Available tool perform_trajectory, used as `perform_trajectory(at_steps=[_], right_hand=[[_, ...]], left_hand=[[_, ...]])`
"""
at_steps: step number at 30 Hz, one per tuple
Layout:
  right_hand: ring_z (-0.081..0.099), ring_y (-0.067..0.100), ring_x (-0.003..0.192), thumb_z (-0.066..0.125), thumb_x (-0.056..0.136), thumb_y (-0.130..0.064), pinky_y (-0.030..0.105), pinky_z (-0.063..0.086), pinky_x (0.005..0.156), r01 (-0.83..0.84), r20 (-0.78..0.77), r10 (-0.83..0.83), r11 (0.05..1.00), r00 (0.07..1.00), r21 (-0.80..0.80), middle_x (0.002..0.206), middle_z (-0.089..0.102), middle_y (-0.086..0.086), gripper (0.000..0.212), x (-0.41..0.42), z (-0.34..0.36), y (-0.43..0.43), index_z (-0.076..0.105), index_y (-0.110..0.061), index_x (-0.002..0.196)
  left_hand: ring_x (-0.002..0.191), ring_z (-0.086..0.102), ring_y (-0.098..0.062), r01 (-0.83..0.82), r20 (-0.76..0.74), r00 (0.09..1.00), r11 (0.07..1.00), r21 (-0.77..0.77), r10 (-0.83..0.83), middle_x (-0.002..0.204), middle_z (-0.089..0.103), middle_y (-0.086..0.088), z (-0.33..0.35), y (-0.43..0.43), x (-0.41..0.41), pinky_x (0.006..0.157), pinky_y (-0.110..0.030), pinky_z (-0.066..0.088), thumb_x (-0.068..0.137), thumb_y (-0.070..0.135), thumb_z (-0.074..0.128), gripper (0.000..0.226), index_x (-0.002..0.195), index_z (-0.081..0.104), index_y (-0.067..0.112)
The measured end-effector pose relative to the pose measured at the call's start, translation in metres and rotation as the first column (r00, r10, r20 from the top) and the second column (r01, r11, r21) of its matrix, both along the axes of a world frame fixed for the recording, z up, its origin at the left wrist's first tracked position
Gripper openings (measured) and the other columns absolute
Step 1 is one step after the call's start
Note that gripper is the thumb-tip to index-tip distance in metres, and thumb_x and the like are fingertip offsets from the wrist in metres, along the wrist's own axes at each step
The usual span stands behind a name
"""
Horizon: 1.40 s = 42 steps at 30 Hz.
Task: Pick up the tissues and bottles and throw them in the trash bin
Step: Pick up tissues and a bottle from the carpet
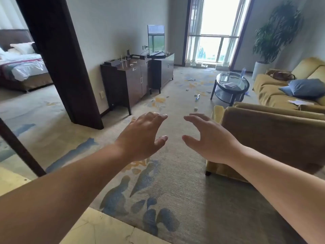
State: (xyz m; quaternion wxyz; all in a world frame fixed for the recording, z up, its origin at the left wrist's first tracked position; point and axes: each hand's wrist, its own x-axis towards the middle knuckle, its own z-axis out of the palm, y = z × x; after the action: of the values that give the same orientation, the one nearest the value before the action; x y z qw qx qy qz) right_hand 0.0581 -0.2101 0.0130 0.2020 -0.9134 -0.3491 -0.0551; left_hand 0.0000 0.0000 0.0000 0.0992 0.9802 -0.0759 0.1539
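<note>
Both hands, left (142,138) and right (209,140), were spread wide and held nothing. Tissues (190,79) and a bottle (197,97) lay untouched on the carpet (175,182); no bin showed.

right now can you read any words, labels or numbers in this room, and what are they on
No text here can be read.
Bottle on the carpet: its label is too small and blurred to read.
Bottle on the glass table: its label shows no legible print.
Papers on the sofa: any print is too blurred to read.
Screen on the cabinet: only reflections, no words.
</note>
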Motion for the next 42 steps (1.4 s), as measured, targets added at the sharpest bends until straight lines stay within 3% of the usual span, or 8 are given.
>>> perform_trajectory(at_steps=[8, 15, 21, 28, 33, 36, 39, 42], right_hand=[[0.037, 0.014, 0.132, 0.048, 0.088, -0.054, 0.033, 0.036, 0.103, 0.082, -0.027, -0.083, 0.996, 0.996, -0.029, 0.150, 0.031, -0.012, 0.062, 0.099, -0.009, 0.090, 0.030, -0.034, 0.144], [0.040, 0.013, 0.130, 0.047, 0.086, -0.056, 0.036, 0.041, 0.102, 0.117, -0.033, -0.119, 0.992, 0.992, -0.052, 0.149, 0.032, -0.014, 0.061, 0.196, -0.011, 0.150, 0.031, -0.036, 0.142], [0.041, 0.014, 0.129, 0.046, 0.085, -0.058, 0.036, 0.042, 0.100, 0.134, -0.041, -0.136, 0.990, 0.990, -0.053, 0.148, 0.034, -0.014, 0.061, 0.299, -0.025, 0.185, 0.032, -0.037, 0.141], [0.040, 0.014, 0.130, 0.048, 0.085, -0.056, 0.032, 0.037, 0.099, 0.131, -0.059, -0.134, 0.990, 0.989, -0.047, 0.148, 0.035, -0.012, 0.062, 0.474, -0.039, 0.213, 0.032, -0.035, 0.142], [0.040, 0.012, 0.129, 0.048, 0.087, -0.055, 0.025, 0.034, 0.089, 0.095, -0.068, -0.099, 0.994, 0.993, -0.049, 0.146, 0.036, -0.013, 0.061, 0.592, -0.036, 0.247, 0.034, -0.034, 0.142], [0.039, 0.013, 0.129, 0.049, 0.087, -0.054, 0.025, 0.033, 0.093, 0.057, -0.058, -0.060, 0.997, 0.997, -0.047, 0.146, 0.037, -0.012, 0.060, 0.655, -0.037, 0.276, 0.034, -0.034, 0.141], [0.032, 0.012, 0.135, 0.049, 0.087, -0.054, 0.024, 0.027, 0.098, 0.032, -0.046, -0.035, 0.998, 0.998, -0.061, 0.150, 0.030, -0.012, 0.065, 0.714, -0.046, 0.313, 0.027, -0.035, 0.145], [0.011, 0.013, 0.144, 0.047, 0.085, -0.059, 0.029, 0.014, 0.108, 0.024, -0.042, -0.029, 0.992, 0.999, -0.123, 0.157, 0.014, -0.010, 0.076, 0.774, -0.059, 0.356, 0.012, -0.038, 0.148]], left_hand=[[0.137, 0.030, -0.017, 0.002, -0.056, 0.998, 1.000, 0.001, -0.002, 0.149, 0.035, 0.001, -0.007, 0.103, 0.113, 0.111, -0.047, 0.030, 0.089, 0.051, 0.049, 0.060, 0.142, 0.036, 0.027], [0.138, 0.029, -0.016, 0.038, -0.082, 0.996, 0.999, -0.015, -0.040, 0.149, 0.034, 0.003, -0.012, 0.167, 0.218, 0.112, -0.041, 0.029, 0.090, 0.051, 0.048, 0.059, 0.142, 0.035, 0.028], [0.138, 0.029, -0.016, 0.023, -0.151, 0.988, 0.999, -0.033, -0.028, 0.149, 0.033, 0.005, -0.026, 0.195, 0.326, 0.111, -0.045, 0.031, 0.090, 0.051, 0.046, 0.059, 0.143, 0.033, 0.029], [0.137, 0.029, -0.015, 0.009, -0.161, 0.987, 0.999, -0.035, -0.014, 0.149, 0.035, 0.005, -0.037, 0.216, 0.489, 0.112, -0.041, 0.028, 0.090, 0.051, 0.046, 0.062, 0.145, 0.029, 0.028], [0.139, 0.025, -0.013, -0.016, -0.141, 0.990, 0.997, -0.070, 0.006, 0.150, 0.033, 0.005, -0.031, 0.249, 0.596, 0.114, -0.037, 0.023, 0.090, 0.050, 0.047, 0.064, 0.146, 0.023, 0.029], [0.140, 0.025, -0.013, -0.023, -0.133, 0.991, 0.996, -0.090, 0.011, 0.150, 0.033, 0.005, -0.035, 0.278, 0.651, 0.113, -0.036, 0.022, 0.090, 0.050, 0.047, 0.065, 0.147, 0.023, 0.029], [0.141, 0.022, -0.012, -0.026, -0.135, 0.991, 0.994, -0.103, 0.012, 0.152, 0.030, 0.005, -0.046, 0.314, 0.709, 0.115, -0.036, 0.021, 0.089, 0.052, 0.045, 0.067, 0.148, 0.021, 0.028], [0.144, 0.013, -0.012, -0.028, -0.157, 0.987, 0.997, -0.077, 0.015, 0.156, 0.021, 0.006, -0.057, 0.355, 0.771, 0.117, -0.042, 0.020, 0.089, 0.056, 0.041, 0.070, 0.149, 0.015, 0.030]])
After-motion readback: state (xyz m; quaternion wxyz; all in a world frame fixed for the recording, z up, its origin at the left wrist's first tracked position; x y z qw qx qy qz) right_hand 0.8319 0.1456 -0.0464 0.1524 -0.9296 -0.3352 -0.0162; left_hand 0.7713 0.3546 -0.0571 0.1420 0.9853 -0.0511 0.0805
